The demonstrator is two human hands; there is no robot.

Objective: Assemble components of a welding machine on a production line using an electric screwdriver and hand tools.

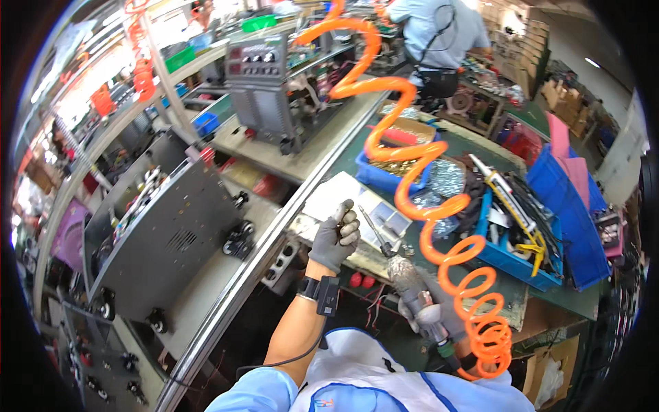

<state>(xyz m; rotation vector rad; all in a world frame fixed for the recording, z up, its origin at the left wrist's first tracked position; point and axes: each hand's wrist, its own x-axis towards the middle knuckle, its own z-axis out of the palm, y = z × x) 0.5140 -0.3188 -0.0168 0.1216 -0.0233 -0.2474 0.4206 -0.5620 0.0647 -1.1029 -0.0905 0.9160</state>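
My left hand [334, 243], in a grey glove with pale fingertips, is raised over the near edge of the workbench. Its fingers are curled and pressed together; whatever they may hold is too small to make out. To the right, my right hand [445, 301], gloved too, wraps round an air screwdriver [406, 276]. The tool's long thin bit points up and away, toward the bench and my left hand. An orange coiled air hose [439, 264] hangs from above and runs down to the tool's rear end. White sheets [336, 196] lie on the bench beyond my left hand.
A blue bin of brass-coloured small parts [374, 175] stands beyond the sheets, beside bagged silvery parts [446, 177]. Another blue bin [542, 278] holds tools and cables. At left, a metal rail [237, 295] borders grey casings on casters [178, 226]. A person [439, 34] stands farther back.
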